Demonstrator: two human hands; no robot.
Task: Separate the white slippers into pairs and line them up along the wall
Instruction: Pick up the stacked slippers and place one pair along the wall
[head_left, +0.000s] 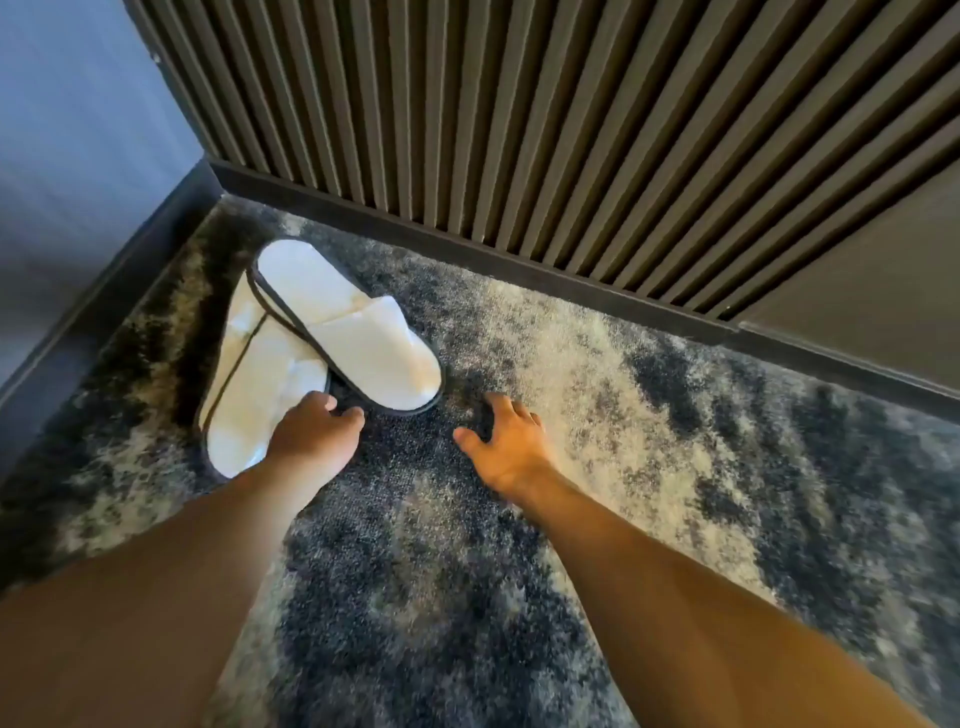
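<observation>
The single head-worn wide-angle camera looked steeply down and forward from above the mottled grey-and-cream carpet (597, 415), close over both outstretched bare forearms, facing a room corner where dark ribbed wall panelling (519, 104) bent outward

A mottled carpet (597, 364) covers the floor, patched in dark blue-grey and pale cream, with a black-and-tan streak running into the corner at the far left. Along the far side stands a wall of dark brown vertical slats (467, 104), close-set and ribbed, reaching down to a dark baseboard (519, 254) that meets the carpet. Toward the right the slats give way to a plain flat brown panel (872, 291). On the left a smooth blue-grey wall (67, 130) joins the slatted one at the corner, and it has its own dark skirting (104, 291) running along the edge of the carpet
</observation>
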